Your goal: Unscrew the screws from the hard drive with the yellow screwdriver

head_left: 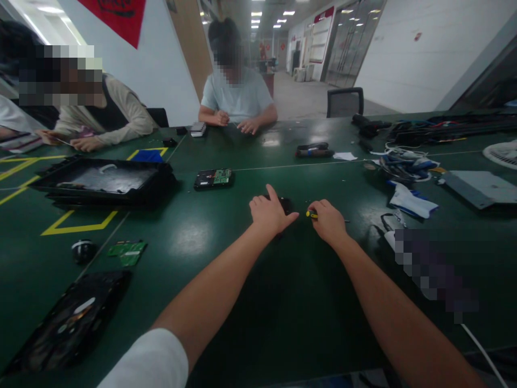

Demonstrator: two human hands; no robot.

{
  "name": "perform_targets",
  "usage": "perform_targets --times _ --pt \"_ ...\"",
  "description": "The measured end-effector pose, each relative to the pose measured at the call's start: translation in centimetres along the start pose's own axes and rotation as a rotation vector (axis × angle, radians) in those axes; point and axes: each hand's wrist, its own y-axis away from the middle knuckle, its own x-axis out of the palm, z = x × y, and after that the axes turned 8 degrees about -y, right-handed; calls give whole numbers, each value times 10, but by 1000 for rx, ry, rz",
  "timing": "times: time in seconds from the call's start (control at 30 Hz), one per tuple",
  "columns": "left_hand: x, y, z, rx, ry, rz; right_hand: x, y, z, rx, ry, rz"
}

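My left hand (270, 215) is over a small dark object (286, 205) on the green table, thumb and index finger spread apart. The object's kind cannot be made out, since the hand covers much of it. Just to the right, my right hand (328, 221) is closed round a screwdriver (311, 214) with a yellow and black handle; its thin shaft pokes out on the far side of the hand. Beyond my left hand lies a hard drive (213, 178) with a green circuit board facing up.
Black trays (105, 180) are stacked at left. Nearer lie a green circuit board (128, 252), a round black object (83, 251) and a large dark casing (68, 323). On the right are a glove (412, 200), cables and a grey metal panel (482, 188). Co-workers sit opposite and at left.
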Motion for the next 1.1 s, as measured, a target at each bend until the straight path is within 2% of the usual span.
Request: perform_targets --times 0.13,0.27,0.47,0.63,0.73,0.8,0.9,0.97,1.07,1.1 --pt "2 -13 -7 93 -39 32 2 0 -3 -1 15 -16" --pt "-6 -11 10 237 -39 128 3 -1 -5 2 15 -13" --pt "-24 -1 40 558 -89 223 3 -2 -7 -16 20 -2" --pt "-37 3 45 706 -86 275 4 -2 -9 -51 13 1" --pt "-42 8 45 768 -171 316 4 -1 -9 -51 13 2" --pt "-43 14 47 764 -205 306 4 -1 -9 -36 6 1" --pt "-38 32 52 653 -140 208 4 0 -7 -18 -8 -7" --pt "-31 50 54 521 -47 70 4 0 -6 -18 -6 -9" --pt "-16 81 54 245 18 -178 4 0 -5 -11 15 0" --pt "-11 91 53 218 24 -221 4 0 -4 -3 23 5"
